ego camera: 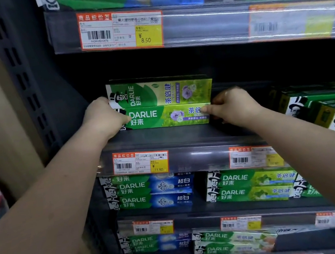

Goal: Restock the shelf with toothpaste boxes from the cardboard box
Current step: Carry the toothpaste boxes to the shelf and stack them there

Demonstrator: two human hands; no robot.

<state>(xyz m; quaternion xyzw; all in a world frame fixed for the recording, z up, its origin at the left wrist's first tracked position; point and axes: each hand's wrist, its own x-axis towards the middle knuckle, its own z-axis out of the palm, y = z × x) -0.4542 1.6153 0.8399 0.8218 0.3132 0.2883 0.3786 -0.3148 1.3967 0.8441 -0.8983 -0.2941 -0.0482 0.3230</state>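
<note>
Lower toothpaste box (167, 118) lies lengthwise on mid shelf (164, 142), L side, above 11.90 price tag (141, 163). Upper toothpaste box (160, 93) is stacked on it, touching, top face tipped toward cam. L hand (104, 117) curled round L ends of the 2 boxes, thumb on lower box front by logo. R hand (233, 104) pinches lower box R end: thumb on front, fingers curled behind.

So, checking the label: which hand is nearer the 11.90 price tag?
Left. The left hand is just above the price tag; the right hand is farther up and right.
</note>
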